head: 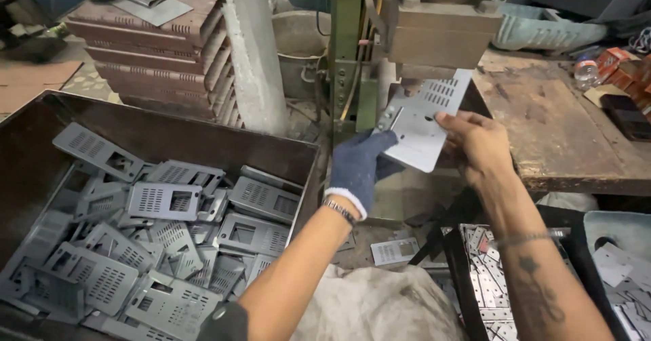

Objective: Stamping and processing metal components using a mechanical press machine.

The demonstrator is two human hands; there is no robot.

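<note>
Holding a flat perforated metal plate (422, 125) up under the press head (437, 39), both hands grip it: the gloved left hand (359, 168) pinches the lower left corner, the bare right hand (478, 144) clamps the right edge. Judgement: the plate wants to sit level and square beneath the tool, fingers kept outside the head's footprint. A bin (169, 137) of finished plates sits left; the worn desk (563, 131) right.

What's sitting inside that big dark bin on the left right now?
The bin holds a loose heap of grey stamped metal plates, with vent slots and rectangular cutouts, lying at all angles. Lower layers and the bin floor are covered by the pile.
</note>
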